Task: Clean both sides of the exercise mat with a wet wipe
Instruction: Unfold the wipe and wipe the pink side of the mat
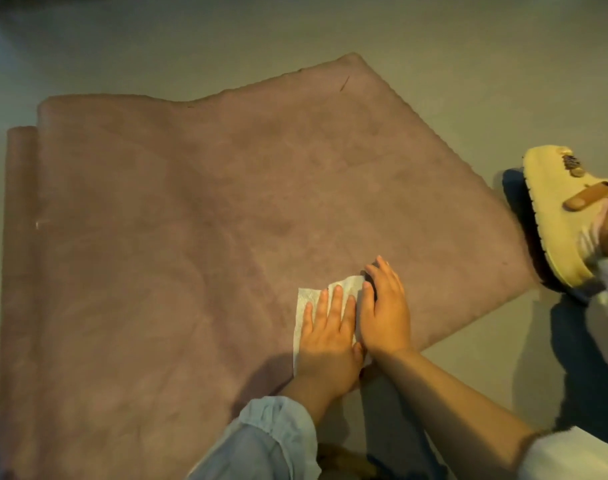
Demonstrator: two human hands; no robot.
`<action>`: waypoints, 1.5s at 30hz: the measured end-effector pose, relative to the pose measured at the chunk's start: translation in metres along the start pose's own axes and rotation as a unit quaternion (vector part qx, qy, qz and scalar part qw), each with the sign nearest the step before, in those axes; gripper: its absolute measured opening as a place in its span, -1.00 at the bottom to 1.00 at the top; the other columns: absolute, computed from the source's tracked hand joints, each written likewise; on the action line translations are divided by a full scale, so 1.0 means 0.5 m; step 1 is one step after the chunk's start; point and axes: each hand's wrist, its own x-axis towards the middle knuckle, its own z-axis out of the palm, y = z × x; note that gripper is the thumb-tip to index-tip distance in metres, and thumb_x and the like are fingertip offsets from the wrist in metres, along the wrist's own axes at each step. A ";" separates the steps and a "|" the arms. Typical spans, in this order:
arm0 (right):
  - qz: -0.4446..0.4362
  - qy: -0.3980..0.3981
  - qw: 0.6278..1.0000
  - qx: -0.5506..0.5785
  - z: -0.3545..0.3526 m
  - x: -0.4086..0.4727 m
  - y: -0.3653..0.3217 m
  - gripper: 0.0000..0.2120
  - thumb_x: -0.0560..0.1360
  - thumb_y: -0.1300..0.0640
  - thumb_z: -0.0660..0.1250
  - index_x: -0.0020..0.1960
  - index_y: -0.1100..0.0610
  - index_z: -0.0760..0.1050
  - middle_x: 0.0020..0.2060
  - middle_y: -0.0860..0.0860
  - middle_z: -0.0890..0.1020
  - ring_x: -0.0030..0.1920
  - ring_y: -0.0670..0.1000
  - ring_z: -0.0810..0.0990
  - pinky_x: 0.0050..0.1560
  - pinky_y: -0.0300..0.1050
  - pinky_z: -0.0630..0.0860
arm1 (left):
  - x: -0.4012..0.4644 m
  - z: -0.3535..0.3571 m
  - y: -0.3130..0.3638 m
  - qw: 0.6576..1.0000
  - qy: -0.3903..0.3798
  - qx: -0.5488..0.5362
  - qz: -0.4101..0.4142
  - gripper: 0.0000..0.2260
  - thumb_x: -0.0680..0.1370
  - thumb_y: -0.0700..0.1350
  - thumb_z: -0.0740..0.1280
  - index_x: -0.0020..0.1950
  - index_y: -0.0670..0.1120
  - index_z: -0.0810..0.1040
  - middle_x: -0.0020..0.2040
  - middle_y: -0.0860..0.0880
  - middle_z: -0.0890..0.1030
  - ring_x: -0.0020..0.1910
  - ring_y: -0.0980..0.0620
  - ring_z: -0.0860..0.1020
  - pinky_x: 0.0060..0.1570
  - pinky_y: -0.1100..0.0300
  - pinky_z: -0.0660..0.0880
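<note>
Head view, read left to right. The exercise mat (198, 216) lies on the floor (469, 46), with a rolled or folded-over portion at its left end and a flat free end running toward the right, where 1 corner points to the floor's far edge and another toward the shoe (559, 216) on the right. I judge its long axis to run roughly left to right across the floor, tilted slightly, though the rolled end hides the full length.

Near the mat's near edge lies the wet wipe (309, 303), spread flat on the mat surface. My left hand (330, 337) rests on it with straight fingers pressed flat, gripping nothing. My right hand (385, 313) lies just beside it, touching it, also flat with fingers extended, its fingertips over the wipe's far right corner. The 2 hands are together, both pressing the wipe down rather than clamped around it.

Progress, as I judge it: wiping of the upper face is under way at the right end. Faint streaks suggest some coverage, but I cannot tell how much. The rolled left portion appears unreached, and the underside remains to be cleaned after turning the mat.
</note>
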 end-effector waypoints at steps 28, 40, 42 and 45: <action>-0.147 -0.349 0.836 -0.398 -0.182 -0.011 0.118 0.13 0.11 -0.66 -0.15 0.51 -0.11 -0.35 0.46 0.00 -0.40 0.48 0.22 -0.34 0.43 0.26 -0.26 | -0.051 -0.050 0.053 0.964 -0.048 0.233 0.119 -0.71 0.64 -0.01 0.08 0.27 -0.12 0.39 0.22 -0.13 0.43 0.17 -0.13 0.39 0.09 0.01 0.33; 0.017 -0.107 0.993 -0.048 -0.170 -0.013 -0.049 -0.51 0.55 0.29 0.21 0.45 0.08 0.31 0.15 0.19 0.58 0.06 0.18 0.55 -0.05 -0.15 0.47 | -0.050 -0.150 0.077 0.976 0.160 -0.034 -0.142 -0.72 0.64 0.01 0.03 0.15 -0.04 0.49 0.17 -0.04 0.47 0.21 -0.08 0.42 0.25 -0.07 0.26; 0.018 -0.051 0.995 0.090 -0.168 -0.005 -0.086 -0.59 0.50 0.32 0.28 0.33 0.14 0.46 -0.08 0.16 0.64 -0.06 0.19 0.59 -0.12 -0.14 0.47 | -0.043 -0.174 0.058 0.929 0.141 -0.210 -0.269 -0.66 0.65 0.05 -0.01 0.28 -0.03 0.41 0.34 -0.07 0.37 0.34 -0.11 0.30 0.35 -0.14 0.14; -0.010 -0.017 0.968 0.251 -0.152 -0.019 -0.142 -0.73 0.39 0.10 0.50 -0.01 0.25 0.62 -0.28 0.09 0.66 -0.16 0.07 0.64 0.00 -0.14 0.53 | -0.030 -0.176 0.021 0.850 0.197 -0.379 -0.309 -0.57 0.64 0.10 -0.01 0.46 -0.04 0.26 0.45 -0.10 0.27 0.40 -0.14 0.27 0.40 -0.12 0.14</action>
